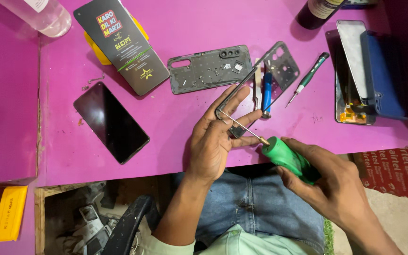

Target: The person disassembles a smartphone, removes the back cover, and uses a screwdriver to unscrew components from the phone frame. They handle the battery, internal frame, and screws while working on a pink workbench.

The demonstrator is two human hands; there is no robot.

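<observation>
My left hand (213, 141) grips the lower corner of a thin phone frame (260, 78), fingers closed on it, holding it tilted above the pink table (175, 132). My right hand (327, 182) is wrapped tight around the green handle of a screwdriver (286, 158), whose thin metal shaft points left and up, the tip at the frame's corner by my left fingers. The hands sit close together, not touching. Behind the frame lie a grey back cover (208, 68), tweezers with a blue grip (266, 92), and a small green-handled screwdriver (308, 78). A dark phone screen (111, 122) lies to the left, well apart, and another opened phone (355, 71) rests to the right.
</observation>
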